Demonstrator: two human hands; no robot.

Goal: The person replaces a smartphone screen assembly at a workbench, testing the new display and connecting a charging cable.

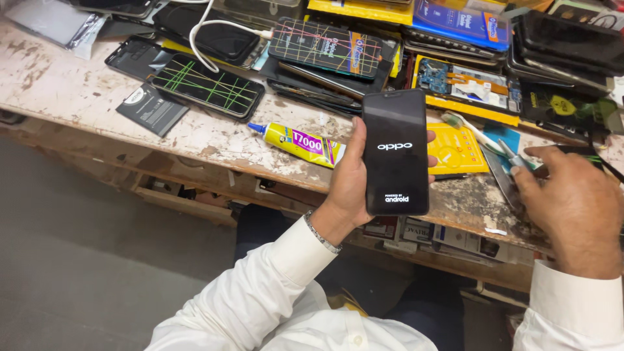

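Head view showed the left hand clasped around a black phone, held upright above the front edge of the bench, fingers wrapped behind it with fingertips showing at its right side and the thumb along its left edge. The screen was lit with white lettering on black. A metal bracelet sat on that wrist, above a white sleeve.

The right hand hovered to the right over the bench, fingers curled and pinched on a small metal tool, likely tweezers; how firmly it gripped could not be told. The two hands were apart, the phone between them.

Just left of the phone a yellow glue tube with a blue nozzle lay on the worn, paint-chipped top. Behind the phone lay a yellow card, with a toothbrush beside it. Farther back, two phones bound with coloured rubber bands lay among stacked handsets, an opened phone showing its circuit board, and a flat dark battery at the left. A white cable ran to one handset at the rear.
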